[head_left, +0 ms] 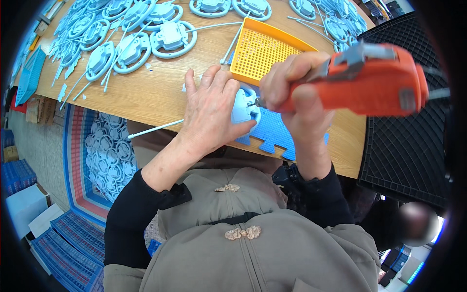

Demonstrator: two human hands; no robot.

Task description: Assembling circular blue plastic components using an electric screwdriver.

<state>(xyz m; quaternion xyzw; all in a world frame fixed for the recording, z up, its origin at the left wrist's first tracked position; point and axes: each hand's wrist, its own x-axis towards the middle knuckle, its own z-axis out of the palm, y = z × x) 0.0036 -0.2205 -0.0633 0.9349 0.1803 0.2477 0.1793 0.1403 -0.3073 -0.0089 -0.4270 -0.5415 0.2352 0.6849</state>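
My right hand is wrapped round an orange-red power screwdriver, held sideways with its tip pointing left. The tip meets the middle of a light-blue plastic wheel-shaped part. My left hand grips that part from the left, thumb on its near edge and fingers over its far side. A thin light-blue rod sticks out leftward from beneath my left wrist. Under the part lies a blue foam mat with a jigsaw edge. Part of the piece is hidden by my fingers.
A yellow perforated basket stands just beyond my hands. Several similar light-blue parts cover the table's far side. A blue-and-red crate of such pieces is at lower left. A black ribbed surface borders the right.
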